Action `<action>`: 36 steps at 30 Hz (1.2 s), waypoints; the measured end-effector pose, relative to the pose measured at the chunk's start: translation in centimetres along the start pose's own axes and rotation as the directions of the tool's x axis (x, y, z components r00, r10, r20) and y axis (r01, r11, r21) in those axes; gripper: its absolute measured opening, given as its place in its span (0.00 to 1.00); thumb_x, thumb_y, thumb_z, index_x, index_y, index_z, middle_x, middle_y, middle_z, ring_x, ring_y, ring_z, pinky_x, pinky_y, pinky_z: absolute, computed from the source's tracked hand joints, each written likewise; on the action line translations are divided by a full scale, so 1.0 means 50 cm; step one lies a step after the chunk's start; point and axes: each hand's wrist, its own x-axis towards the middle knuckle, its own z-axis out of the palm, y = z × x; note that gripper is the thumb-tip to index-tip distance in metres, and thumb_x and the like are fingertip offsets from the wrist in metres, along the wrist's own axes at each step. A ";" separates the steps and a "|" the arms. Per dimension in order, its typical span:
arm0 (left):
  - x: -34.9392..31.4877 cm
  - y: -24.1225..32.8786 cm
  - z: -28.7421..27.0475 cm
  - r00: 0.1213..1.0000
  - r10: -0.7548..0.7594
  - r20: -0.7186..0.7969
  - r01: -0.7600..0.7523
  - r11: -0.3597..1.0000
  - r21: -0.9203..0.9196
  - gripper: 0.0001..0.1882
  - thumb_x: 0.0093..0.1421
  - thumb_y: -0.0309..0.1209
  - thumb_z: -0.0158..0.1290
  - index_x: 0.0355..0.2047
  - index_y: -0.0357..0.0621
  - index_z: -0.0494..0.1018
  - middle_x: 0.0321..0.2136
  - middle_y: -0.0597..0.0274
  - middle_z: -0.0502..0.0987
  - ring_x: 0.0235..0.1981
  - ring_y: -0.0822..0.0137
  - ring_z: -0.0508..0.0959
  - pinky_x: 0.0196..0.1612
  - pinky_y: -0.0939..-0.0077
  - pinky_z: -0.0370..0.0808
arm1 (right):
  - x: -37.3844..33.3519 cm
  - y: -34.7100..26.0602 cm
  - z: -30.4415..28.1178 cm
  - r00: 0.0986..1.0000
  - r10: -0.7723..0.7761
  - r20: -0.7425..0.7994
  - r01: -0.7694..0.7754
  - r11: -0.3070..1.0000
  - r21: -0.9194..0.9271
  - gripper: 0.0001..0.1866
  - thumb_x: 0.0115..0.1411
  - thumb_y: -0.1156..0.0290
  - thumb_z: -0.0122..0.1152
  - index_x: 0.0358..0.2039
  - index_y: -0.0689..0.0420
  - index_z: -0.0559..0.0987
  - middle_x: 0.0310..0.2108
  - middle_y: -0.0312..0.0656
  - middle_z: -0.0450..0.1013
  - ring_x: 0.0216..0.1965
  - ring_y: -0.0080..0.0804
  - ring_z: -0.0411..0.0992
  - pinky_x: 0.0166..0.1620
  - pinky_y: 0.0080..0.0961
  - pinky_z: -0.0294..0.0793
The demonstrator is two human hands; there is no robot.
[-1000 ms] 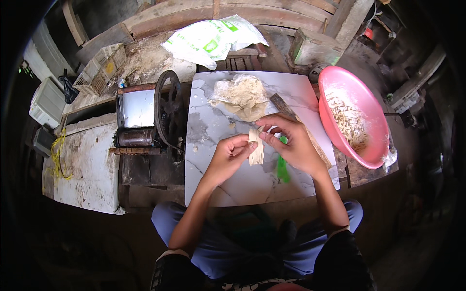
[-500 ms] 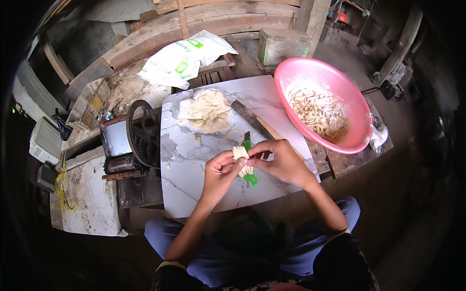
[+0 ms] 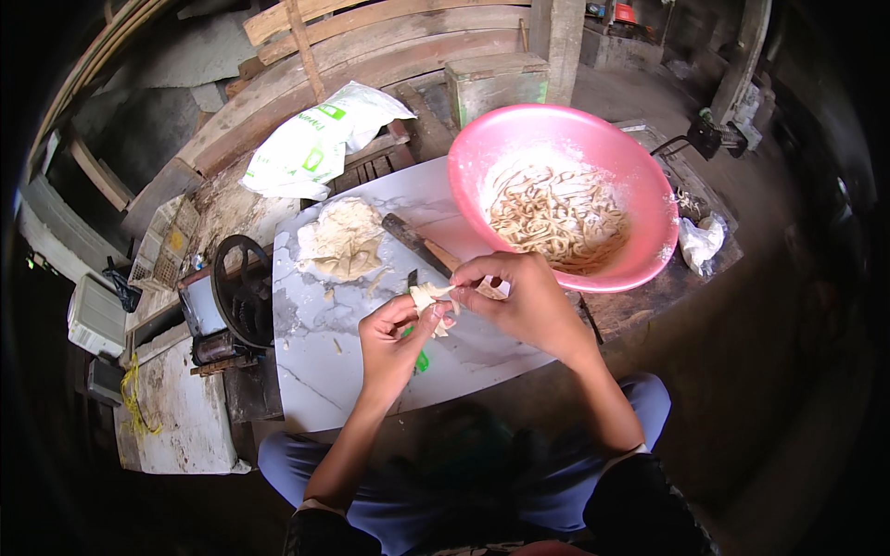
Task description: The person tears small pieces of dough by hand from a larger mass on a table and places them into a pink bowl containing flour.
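My left hand is closed on a small bunch of pale dough strips above a marbled white board. My right hand pinches the end of one strip, which stretches between the two hands. Beneath them lies a knife with a green handle, partly covered by my left hand. A broad dark blade with a wooden handle rests farther off, its near end behind my right hand. Farther left sits a floury lump of dough, with small scraps around it.
At right, a large pink basin holds floured, twisted dough strands. Left of the board stands a machine with a dark wheel. Behind are a white sack and a wooden box. A white plastic bag lies beside the basin.
My right hand has drawn a strip end away from the bunch in my left hand. The view has turned right, so the basin appears nearer the middle.
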 end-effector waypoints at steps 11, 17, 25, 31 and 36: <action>0.064 0.007 0.066 0.998 0.048 0.041 -0.046 0.998 -0.035 0.12 0.56 0.22 0.54 0.41 0.30 0.72 0.32 0.59 0.78 0.30 0.76 0.75 0.35 0.85 0.71 | 0.004 0.013 -0.044 0.982 0.122 -0.144 -0.103 0.986 0.135 0.06 0.50 0.76 0.62 0.30 0.61 0.80 0.25 0.39 0.77 0.23 0.20 0.70 0.29 0.19 0.68; 0.113 0.019 0.106 0.990 0.132 0.049 -0.138 0.980 0.142 0.11 0.55 0.22 0.54 0.39 0.32 0.74 0.29 0.62 0.78 0.28 0.81 0.72 0.31 0.88 0.69 | 0.003 0.030 -0.062 0.948 0.137 -0.286 -0.101 0.985 0.137 0.06 0.49 0.76 0.62 0.29 0.63 0.79 0.25 0.40 0.77 0.23 0.21 0.71 0.30 0.19 0.69; 0.160 0.002 0.124 0.974 0.081 0.213 -0.100 0.991 0.083 0.13 0.54 0.22 0.55 0.41 0.31 0.73 0.29 0.60 0.78 0.28 0.78 0.75 0.29 0.87 0.72 | 0.001 0.060 -0.093 0.890 0.072 -0.449 -0.078 0.997 0.003 0.06 0.50 0.76 0.61 0.29 0.65 0.79 0.23 0.44 0.76 0.24 0.23 0.73 0.28 0.20 0.70; 0.161 -0.011 0.105 0.999 0.041 0.031 -0.044 0.994 0.099 0.12 0.54 0.21 0.55 0.40 0.31 0.73 0.30 0.58 0.78 0.28 0.77 0.76 0.32 0.86 0.73 | -0.010 0.060 -0.135 0.613 0.119 -0.781 -0.269 0.961 -0.064 0.08 0.50 0.76 0.61 0.31 0.64 0.79 0.24 0.44 0.76 0.22 0.28 0.71 0.27 0.22 0.69; 0.160 -0.010 0.109 0.998 0.059 0.015 -0.060 0.997 0.042 0.13 0.54 0.21 0.56 0.41 0.30 0.72 0.29 0.60 0.78 0.26 0.78 0.75 0.30 0.87 0.72 | -0.020 0.075 -0.127 0.778 -0.066 -0.625 -0.311 0.823 -0.474 0.08 0.47 0.75 0.60 0.31 0.58 0.80 0.33 0.43 0.75 0.37 0.43 0.70 0.38 0.33 0.69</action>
